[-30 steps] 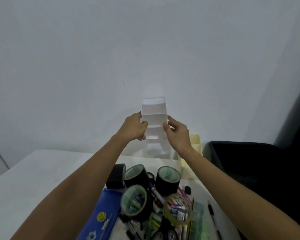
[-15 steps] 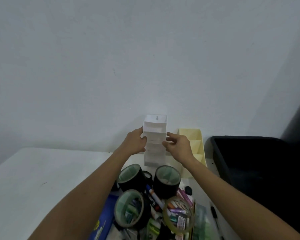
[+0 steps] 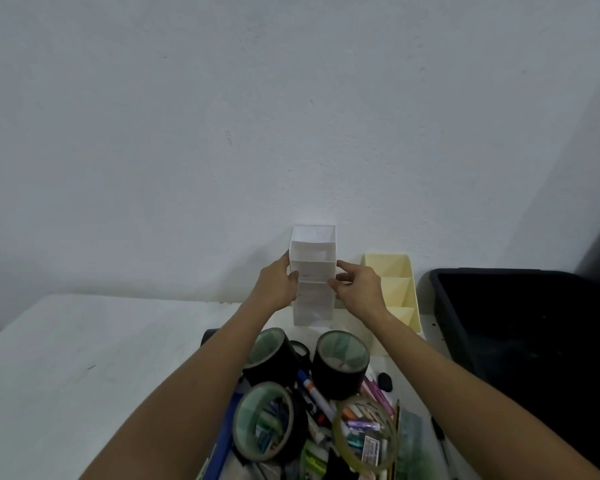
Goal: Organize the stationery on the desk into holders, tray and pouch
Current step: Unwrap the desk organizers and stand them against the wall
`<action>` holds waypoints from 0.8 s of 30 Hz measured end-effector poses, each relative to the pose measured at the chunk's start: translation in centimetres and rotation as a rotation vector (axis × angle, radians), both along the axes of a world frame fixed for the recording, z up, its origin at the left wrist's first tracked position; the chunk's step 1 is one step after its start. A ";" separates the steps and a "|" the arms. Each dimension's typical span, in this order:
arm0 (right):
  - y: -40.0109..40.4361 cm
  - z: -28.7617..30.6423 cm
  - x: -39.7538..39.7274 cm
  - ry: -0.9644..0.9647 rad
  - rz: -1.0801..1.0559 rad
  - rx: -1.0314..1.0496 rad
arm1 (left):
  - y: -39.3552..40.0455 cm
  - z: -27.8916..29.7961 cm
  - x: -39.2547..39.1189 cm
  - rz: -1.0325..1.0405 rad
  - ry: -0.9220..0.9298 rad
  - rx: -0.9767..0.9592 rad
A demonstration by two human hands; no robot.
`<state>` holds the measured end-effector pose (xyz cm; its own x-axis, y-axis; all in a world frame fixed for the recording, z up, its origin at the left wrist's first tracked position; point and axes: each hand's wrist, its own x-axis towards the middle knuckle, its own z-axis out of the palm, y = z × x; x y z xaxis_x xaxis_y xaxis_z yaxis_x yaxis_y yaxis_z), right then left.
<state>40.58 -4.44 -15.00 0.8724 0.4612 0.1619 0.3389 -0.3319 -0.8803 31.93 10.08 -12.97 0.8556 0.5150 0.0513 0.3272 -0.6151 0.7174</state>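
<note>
A white stepped holder (image 3: 313, 258) with several compartments stands on the desk against the wall. My left hand (image 3: 277, 285) grips its left side and my right hand (image 3: 359, 289) touches its right side with fingertips. A pale yellow stepped holder (image 3: 397, 289) stands right beside it. In front lies a heap of stationery: black tape rolls (image 3: 342, 362), a clear tape roll (image 3: 364, 434), a white marker (image 3: 317, 398), pens and highlighters, and a blue pouch (image 3: 219, 448) at the bottom.
A black tray (image 3: 520, 327) sits at the desk's right end, next to the yellow holder. A small black eraser (image 3: 384, 381) and a black pen (image 3: 439, 438) lie by the heap. The white desk (image 3: 84, 358) extends left; the wall is directly behind.
Both hands lowered the white holder from the air down onto the desk by the wall. The yellow holder behind it has come fully into sight.
</note>
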 end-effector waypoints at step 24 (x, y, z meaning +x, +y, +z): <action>3.0 3.4 -7.6 -0.299 0.678 -0.476 | 4.3 2.2 -11.8 0.227 0.310 0.166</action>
<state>32.97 -1.48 -11.64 0.3385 0.9410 -0.0019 0.7902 -0.2853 -0.5424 20.16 14.39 -10.76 0.7091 0.6990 -0.0927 0.6530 -0.6014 0.4603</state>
